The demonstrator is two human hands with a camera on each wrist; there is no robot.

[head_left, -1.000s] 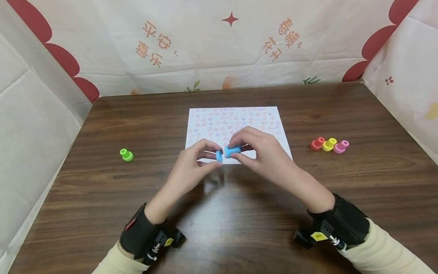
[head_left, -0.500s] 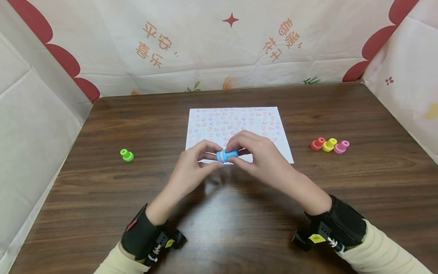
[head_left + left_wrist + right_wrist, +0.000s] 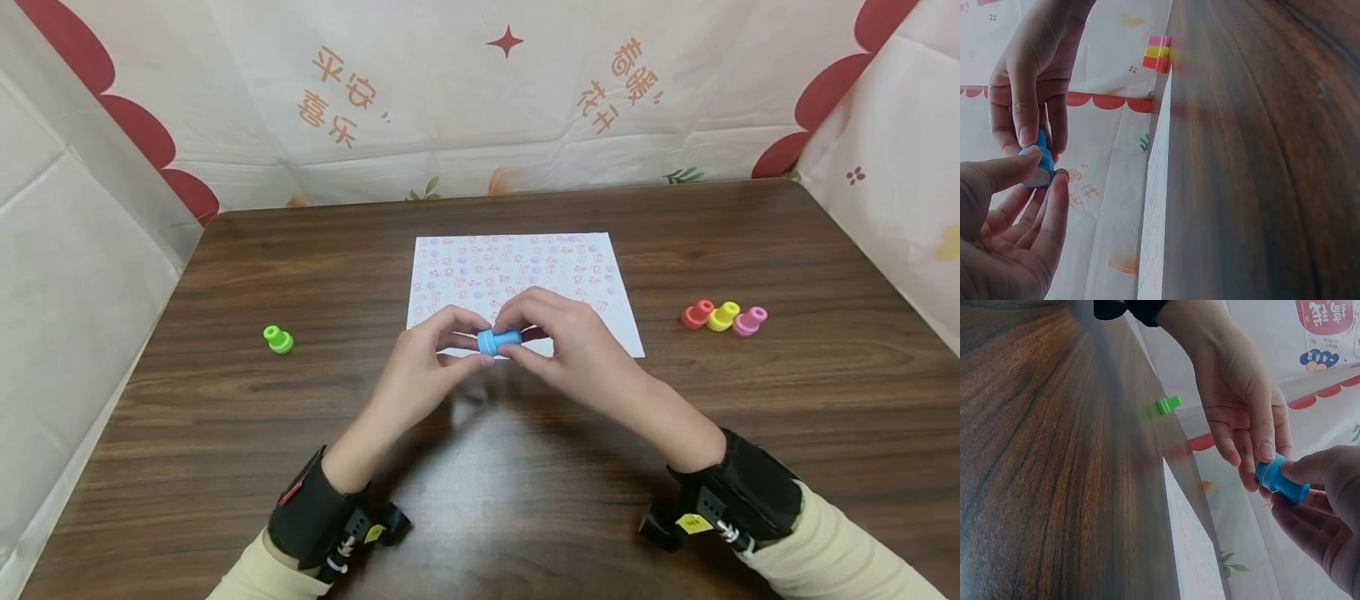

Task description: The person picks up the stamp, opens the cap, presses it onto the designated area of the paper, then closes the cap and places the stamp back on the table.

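A small blue toy stamp (image 3: 510,338) lies sideways between both hands, a little above the near edge of a printed paper (image 3: 517,271). My left hand (image 3: 420,358) pinches its blue cap (image 3: 487,343) between thumb and fingers. The narrower body is gripped by my right hand (image 3: 577,346), thumb on the near side. Cap and body sit together, with only a thin pale line between them. In the left wrist view the cap's flat round end (image 3: 1038,177) shows; the right wrist view shows the handle (image 3: 1294,490) under the right thumb.
A green stamp (image 3: 278,340) stands on the brown table (image 3: 187,467) at the left. Red (image 3: 697,314), yellow (image 3: 723,317) and pink (image 3: 751,322) stamps stand in a row at the right. A patterned cloth (image 3: 465,108) hangs behind the table.
One second ago the cap and the blue stamp's body were apart. The right hand moved left and the two parts met; the pale gap between them has narrowed since.
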